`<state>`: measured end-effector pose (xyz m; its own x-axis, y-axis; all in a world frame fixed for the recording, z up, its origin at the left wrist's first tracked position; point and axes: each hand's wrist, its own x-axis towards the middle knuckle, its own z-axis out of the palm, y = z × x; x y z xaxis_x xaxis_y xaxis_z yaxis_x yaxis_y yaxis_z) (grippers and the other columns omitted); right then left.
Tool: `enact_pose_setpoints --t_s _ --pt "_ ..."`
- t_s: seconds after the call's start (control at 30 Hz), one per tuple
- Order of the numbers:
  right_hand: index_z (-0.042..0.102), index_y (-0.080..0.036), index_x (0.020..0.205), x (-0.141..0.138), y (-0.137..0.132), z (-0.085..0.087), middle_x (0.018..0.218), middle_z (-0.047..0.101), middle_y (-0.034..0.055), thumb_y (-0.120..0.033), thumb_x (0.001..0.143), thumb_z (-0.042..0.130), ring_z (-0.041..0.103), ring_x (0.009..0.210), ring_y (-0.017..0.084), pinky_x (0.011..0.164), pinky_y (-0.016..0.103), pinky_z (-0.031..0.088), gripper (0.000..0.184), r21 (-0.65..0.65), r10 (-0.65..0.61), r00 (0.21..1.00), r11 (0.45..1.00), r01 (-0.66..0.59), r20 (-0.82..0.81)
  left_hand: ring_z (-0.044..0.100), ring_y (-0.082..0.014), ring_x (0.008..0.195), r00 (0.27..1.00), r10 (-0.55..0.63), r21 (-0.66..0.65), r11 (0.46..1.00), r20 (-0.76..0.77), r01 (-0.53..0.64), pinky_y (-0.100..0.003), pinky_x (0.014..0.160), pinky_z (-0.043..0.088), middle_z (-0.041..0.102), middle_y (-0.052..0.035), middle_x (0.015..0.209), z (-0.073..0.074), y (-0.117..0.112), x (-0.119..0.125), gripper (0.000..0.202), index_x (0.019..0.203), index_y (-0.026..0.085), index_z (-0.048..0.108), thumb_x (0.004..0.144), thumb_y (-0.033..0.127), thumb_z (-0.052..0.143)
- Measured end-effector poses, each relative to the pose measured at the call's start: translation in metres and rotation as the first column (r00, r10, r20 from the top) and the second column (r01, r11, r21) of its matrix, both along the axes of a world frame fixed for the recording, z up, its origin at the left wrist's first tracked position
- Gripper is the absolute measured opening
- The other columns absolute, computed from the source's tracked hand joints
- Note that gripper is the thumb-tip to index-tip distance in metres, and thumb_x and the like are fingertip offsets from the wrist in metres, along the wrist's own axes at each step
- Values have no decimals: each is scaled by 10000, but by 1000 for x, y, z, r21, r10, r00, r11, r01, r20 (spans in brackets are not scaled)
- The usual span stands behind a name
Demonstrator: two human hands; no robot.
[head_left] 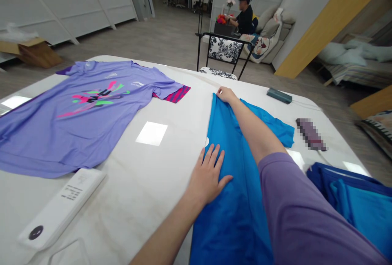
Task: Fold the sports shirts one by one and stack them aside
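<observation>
A bright blue shirt (235, 199) lies partly folded on the white table (153, 171). My left hand (208, 175) lies flat on its left edge, fingers spread, holding nothing. My right hand (226, 93) reaches to the shirt's far end, fingers closed on the fabric there. A purple shirt (79, 114) with a pink and green print lies spread flat to the left, untouched.
A white remote-like box (61, 205) lies near the front left. A dark teal case (279, 95) and a blurred dark object (310, 134) sit at the far right. More blue garments (352, 195) are piled at right. A chair (222, 54) stands behind the table; a person (243, 14) sits far back.
</observation>
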<state>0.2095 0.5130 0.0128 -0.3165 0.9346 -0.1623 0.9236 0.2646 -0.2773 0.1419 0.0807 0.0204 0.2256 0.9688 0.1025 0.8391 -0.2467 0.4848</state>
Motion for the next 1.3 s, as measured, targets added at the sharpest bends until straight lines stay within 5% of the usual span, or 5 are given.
enact_pose_setpoints --t_s 0.17,0.4,0.6,0.9,1.3 --pt "708 -200 1390 -1 -42 3 1467 700 184 -438 1179 487 617 1369 342 1233 480 456 388 289 98 994 954 -80 -47 235 -373 1815 1000 4 7 1000 -30 -4 -646 1481 263 298 -133 1926 0 -1 0 897 1828 202 410 1129 759 481" --pt "691 -275 1568 0 -68 17 1642 603 147 -421 1200 432 524 1518 357 1295 538 394 473 38 289 957 957 -289 3 269 -387 1801 998 -4 36 999 -67 7 -663 1465 273 353 -160 1903 -6 1 1 897 1825 207 421 1122 756 512" --pt "639 -256 1619 95 -64 62 1611 650 142 -300 1186 402 588 1503 336 1318 570 383 496 189 137 989 974 -126 -45 302 -414 1778 993 -3 61 998 -117 11 -686 1449 233 380 -214 1878 18 -5 3 831 1799 167 441 1146 674 519" --pt "643 -60 1603 336 -122 76 1695 518 341 -444 1135 642 603 1519 456 1246 551 505 606 38 -439 843 892 451 312 734 -307 1141 873 -481 -60 872 79 486 -497 957 603 747 -128 1274 110 -104 163 478 1489 258 678 1094 525 720" --pt "615 -179 1389 365 -144 61 1203 749 190 -354 1086 589 717 1125 353 1102 505 572 351 49 -415 892 902 429 -179 747 -352 1078 804 -592 -155 801 -55 578 -514 908 553 763 -180 1145 106 -155 251 427 1269 207 739 1087 592 700"
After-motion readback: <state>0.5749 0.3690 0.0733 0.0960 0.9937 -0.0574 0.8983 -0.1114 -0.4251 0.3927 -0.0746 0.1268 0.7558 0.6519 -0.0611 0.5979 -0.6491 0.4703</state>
